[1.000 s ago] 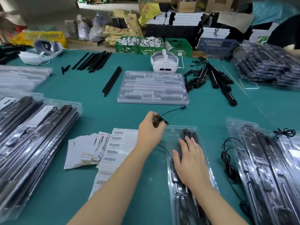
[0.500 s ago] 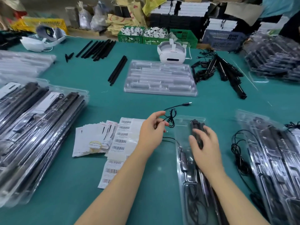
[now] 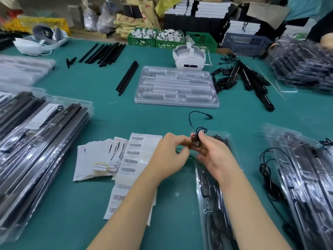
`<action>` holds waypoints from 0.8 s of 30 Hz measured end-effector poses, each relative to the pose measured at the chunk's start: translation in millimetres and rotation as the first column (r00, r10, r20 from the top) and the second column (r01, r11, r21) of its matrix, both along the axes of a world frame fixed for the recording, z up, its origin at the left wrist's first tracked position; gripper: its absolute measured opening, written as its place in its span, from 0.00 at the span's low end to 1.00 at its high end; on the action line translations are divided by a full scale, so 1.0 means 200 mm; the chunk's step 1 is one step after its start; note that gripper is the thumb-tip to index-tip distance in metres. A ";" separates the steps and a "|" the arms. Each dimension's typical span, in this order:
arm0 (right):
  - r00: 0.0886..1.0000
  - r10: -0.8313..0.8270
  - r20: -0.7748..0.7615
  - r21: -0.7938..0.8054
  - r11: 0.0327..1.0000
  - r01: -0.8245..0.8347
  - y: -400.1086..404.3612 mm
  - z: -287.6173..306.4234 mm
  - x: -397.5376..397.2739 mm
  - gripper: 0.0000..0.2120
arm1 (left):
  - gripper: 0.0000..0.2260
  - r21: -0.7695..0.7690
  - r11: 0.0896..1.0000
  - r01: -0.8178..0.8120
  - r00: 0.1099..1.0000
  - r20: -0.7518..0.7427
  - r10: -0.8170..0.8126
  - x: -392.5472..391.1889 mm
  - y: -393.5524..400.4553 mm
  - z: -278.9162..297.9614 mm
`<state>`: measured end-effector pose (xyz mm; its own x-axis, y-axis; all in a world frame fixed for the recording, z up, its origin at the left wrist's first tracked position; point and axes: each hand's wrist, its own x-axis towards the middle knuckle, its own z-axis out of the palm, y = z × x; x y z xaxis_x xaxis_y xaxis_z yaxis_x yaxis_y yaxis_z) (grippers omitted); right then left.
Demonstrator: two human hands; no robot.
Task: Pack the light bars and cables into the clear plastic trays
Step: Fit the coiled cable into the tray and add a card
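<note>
A thin black cable [image 3: 197,131] is bunched into small loops between my two hands, its plug end curving up over the green table. My left hand [image 3: 168,157] pinches the cable from the left. My right hand [image 3: 214,156] grips the looped part from the right. Below my right hand lies a narrow clear plastic tray [image 3: 212,199] with a black light bar and an inline controller in it. A stack of clear trays without contents [image 3: 176,87] sits further back in the middle.
Barcode labels and cards [image 3: 115,159] lie left of my hands. Packed trays are piled at the left [image 3: 36,141] and right [image 3: 306,177]. Loose black bars [image 3: 128,78], a heap of bars with cables [image 3: 243,78] and a white headset [image 3: 189,58] lie beyond.
My right hand has lifted off the light bar in the tray and come up to the cable. Both hands now hold the cable, gathered into tighter loops.
</note>
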<state>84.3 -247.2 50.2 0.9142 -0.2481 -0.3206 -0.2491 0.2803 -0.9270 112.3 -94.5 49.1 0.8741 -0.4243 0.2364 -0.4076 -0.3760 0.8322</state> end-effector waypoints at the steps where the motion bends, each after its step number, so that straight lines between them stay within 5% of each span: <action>1: 0.999 0.016 0.042 -0.069 0.998 -0.013 0.00 -0.01 -0.01 0.11 | 0.13 -0.026 0.999 -0.024 0.999 -0.025 0.024 0.00 0.01 0.01; 5: 0.983 0.103 0.150 -0.347 0.937 -0.046 0.04 -0.01 -0.06 0.08 | 0.10 -0.165 0.976 -0.143 0.951 -0.295 0.090 0.05 0.03 0.02; 9: 0.953 0.247 0.178 -0.482 0.866 -0.134 0.08 0.01 -0.09 0.09 | 0.11 -0.256 0.941 -0.221 0.936 -0.328 0.130 0.08 0.06 0.00; 19: 0.918 0.387 0.089 -0.367 0.869 -0.331 0.11 -0.02 -0.10 0.05 | 0.11 -0.577 0.797 -0.176 0.830 -0.523 -0.195 0.12 0.12 0.02; 24: 0.880 0.465 0.101 -0.258 0.866 -0.428 0.10 -0.02 -0.11 0.06 | 0.10 -0.505 0.856 -0.106 0.886 -0.439 -0.150 0.11 0.13 0.01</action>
